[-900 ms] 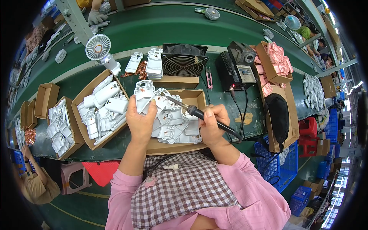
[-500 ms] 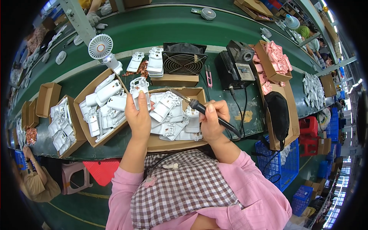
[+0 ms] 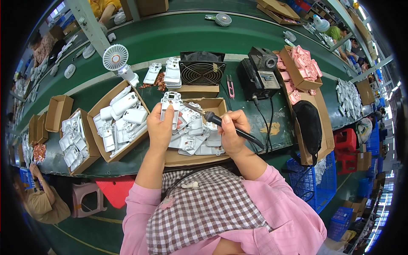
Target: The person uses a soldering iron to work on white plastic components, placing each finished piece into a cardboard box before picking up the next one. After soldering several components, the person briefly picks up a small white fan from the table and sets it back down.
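Note:
My left hand (image 3: pixel 161 127) is closed around a white plastic fan housing (image 3: pixel 171 104), held upright with its inner side and small metal contacts showing. In my right hand (image 3: pixel 233 132) is a black-handled soldering iron (image 3: pixel 216 119), its tip pointing left, close to the housing's right edge. Whether the tip touches the housing I cannot tell. Below both hands lies a cardboard box (image 3: pixel 191 160) with several white housings (image 3: pixel 199 142) in it. To the left stands another box (image 3: pixel 111 156) holding white housings with rounded backs (image 3: pixel 125 104).
A soldering station (image 3: pixel 260 76) with cables sits at the back right, beside red-handled snips (image 3: pixel 230 86). A black square fan (image 3: pixel 201 70) stands in the middle, a white handheld fan (image 3: pixel 116 59) to its left. Pink parts (image 3: pixel 302 63) fill a box at right. Beyond runs a green conveyor (image 3: pixel 170 36).
My left hand has moved right with the housing, bringing it nearer the soldering iron. My right hand has shifted slightly left and down, still gripping the iron.

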Available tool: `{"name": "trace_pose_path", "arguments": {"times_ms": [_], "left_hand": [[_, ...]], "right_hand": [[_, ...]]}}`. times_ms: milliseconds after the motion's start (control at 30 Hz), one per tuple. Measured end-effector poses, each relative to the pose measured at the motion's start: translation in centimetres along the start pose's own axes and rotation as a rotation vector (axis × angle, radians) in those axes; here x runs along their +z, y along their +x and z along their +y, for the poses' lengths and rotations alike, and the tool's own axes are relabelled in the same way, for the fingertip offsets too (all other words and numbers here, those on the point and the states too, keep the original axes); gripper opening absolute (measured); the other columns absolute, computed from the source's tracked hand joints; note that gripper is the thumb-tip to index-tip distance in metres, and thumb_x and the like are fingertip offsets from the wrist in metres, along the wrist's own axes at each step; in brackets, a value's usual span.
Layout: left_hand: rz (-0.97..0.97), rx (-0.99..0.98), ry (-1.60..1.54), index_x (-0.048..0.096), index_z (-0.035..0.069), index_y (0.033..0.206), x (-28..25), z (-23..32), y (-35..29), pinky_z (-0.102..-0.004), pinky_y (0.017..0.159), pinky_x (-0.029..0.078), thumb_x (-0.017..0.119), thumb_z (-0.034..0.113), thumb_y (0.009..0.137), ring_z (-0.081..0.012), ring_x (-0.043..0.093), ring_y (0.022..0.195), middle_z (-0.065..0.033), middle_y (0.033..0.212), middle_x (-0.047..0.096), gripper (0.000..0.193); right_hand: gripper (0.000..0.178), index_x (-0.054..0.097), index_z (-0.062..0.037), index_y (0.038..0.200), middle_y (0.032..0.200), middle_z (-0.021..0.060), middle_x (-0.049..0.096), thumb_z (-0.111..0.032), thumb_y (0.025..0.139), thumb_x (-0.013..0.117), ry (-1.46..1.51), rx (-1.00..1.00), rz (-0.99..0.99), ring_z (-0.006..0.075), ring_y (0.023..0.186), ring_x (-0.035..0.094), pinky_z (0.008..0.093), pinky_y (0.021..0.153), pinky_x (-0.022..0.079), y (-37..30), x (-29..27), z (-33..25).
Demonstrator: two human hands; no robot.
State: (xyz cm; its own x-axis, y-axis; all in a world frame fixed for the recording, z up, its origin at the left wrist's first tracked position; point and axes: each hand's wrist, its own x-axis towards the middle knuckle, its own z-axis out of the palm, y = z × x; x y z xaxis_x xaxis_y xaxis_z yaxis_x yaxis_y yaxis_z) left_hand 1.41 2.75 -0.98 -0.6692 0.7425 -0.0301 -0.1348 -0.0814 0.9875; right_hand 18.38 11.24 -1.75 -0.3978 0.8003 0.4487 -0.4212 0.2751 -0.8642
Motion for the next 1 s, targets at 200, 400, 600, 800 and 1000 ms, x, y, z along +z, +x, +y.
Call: {"name": "trace_pose_path", "arguments": {"times_ms": [200,400,600,800,1000], "left_hand": [[0.009,-0.033,0.058,0.061,0.003,0.096,0.23,0.21,-0.29,-0.0193,0.045,0.045,0.054,0.018,0.093,-0.0073,0.058,0.053,-0.0071,0.074,0.066,0.017],[0.005,-0.083,0.113,0.062,0.003,0.095,0.31,0.46,-0.09,-0.0190,0.044,0.045,0.055,0.019,0.093,-0.0072,0.057,0.052,-0.0071,0.072,0.066,0.018],[0.003,-0.084,0.071,0.062,0.003,0.097,0.27,0.00,0.03,-0.0184,0.045,0.045,0.054,0.019,0.093,-0.0066,0.057,0.052,-0.0066,0.073,0.066,0.018],[-0.006,-0.071,0.074,0.061,0.004,0.100,0.14,-0.20,0.03,-0.0183,0.045,0.045,0.054,0.019,0.093,-0.0068,0.058,0.053,-0.0065,0.074,0.067,0.018],[0.001,-0.078,0.056,0.061,0.004,0.100,0.16,-0.12,-0.07,-0.0183,0.045,0.045,0.053,0.018,0.094,-0.0066,0.058,0.053,-0.0064,0.075,0.066,0.017]], "right_hand": [[0.015,0.044,-0.0046,0.080,0.065,0.0045,0.050,-0.009,0.092,0.052,-0.039,0.069,-0.001,0.0069,0.050,0.044,0.0215,0.048,0.038,-0.24,-0.04,-0.18],[0.014,0.045,-0.0037,0.080,0.066,0.0044,0.051,-0.008,0.091,0.052,-0.065,0.098,-0.003,0.0066,0.052,0.045,0.0214,0.049,0.039,0.08,-0.11,-0.18],[0.013,0.046,-0.0027,0.080,0.067,0.0046,0.053,-0.005,0.091,0.052,-0.113,0.148,-0.027,0.0061,0.053,0.047,0.0208,0.049,0.040,0.49,0.06,-0.37],[0.012,0.046,-0.0025,0.080,0.067,0.0040,0.053,-0.004,0.090,0.053,-0.120,0.167,-0.045,0.0059,0.053,0.047,0.0205,0.049,0.041,0.62,0.37,-0.54],[0.012,0.046,-0.0022,0.080,0.066,0.0041,0.052,-0.004,0.090,0.053,-0.144,0.164,-0.060,0.0063,0.053,0.047,0.0208,0.049,0.041,0.54,0.37,-0.58]]}}
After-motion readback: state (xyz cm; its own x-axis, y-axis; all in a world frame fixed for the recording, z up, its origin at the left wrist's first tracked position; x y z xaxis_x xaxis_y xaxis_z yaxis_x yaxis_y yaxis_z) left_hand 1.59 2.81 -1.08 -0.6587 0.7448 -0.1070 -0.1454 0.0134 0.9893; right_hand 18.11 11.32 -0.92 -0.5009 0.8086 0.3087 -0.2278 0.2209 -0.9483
